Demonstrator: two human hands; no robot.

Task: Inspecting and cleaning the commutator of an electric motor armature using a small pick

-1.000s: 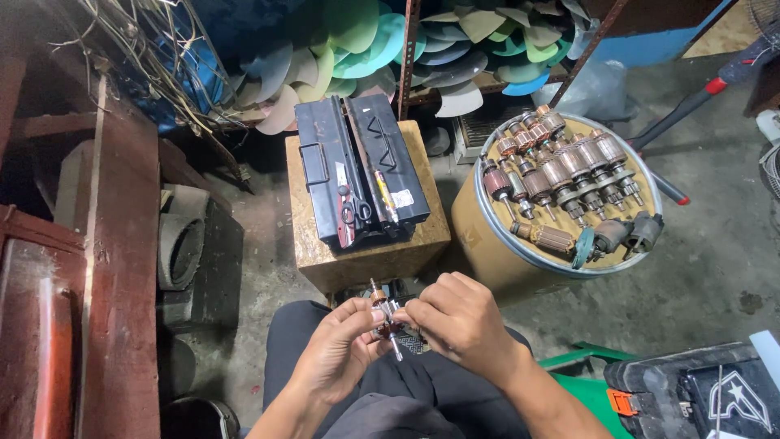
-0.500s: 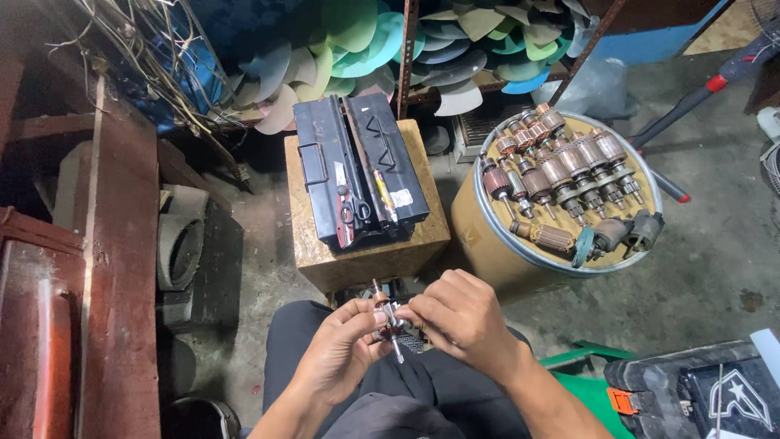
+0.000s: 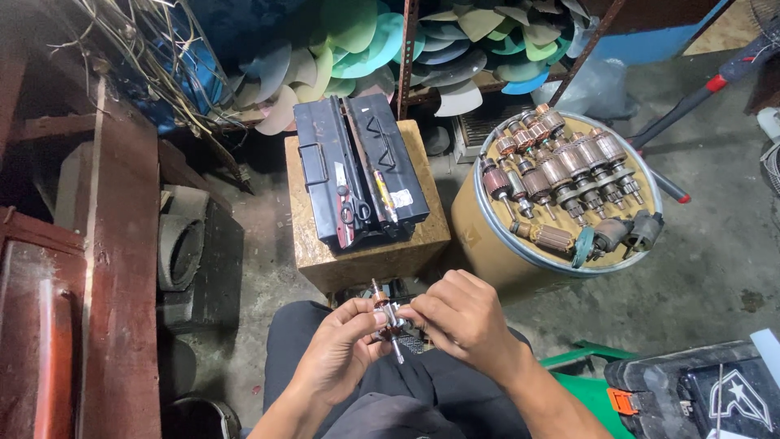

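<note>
Both hands are gripping a small motor armature [image 3: 387, 315] with a thin metal shaft, held just above the person's lap. The left hand [image 3: 340, 351] is pinching it from below; the right hand [image 3: 460, 319] is closing its fingers over it from the side. Just beyond the hands, a wooden block [image 3: 367, 248] is serving as a surface, carrying a black open toolbox [image 3: 359, 167] with scissors [image 3: 354, 210] lying inside. To the right, a round drum [image 3: 497, 244] is holding many larger copper-wound armatures [image 3: 569, 175] on its lid. Coloured fan blades [image 3: 366, 41] are lying piled on shelves behind.
</note>
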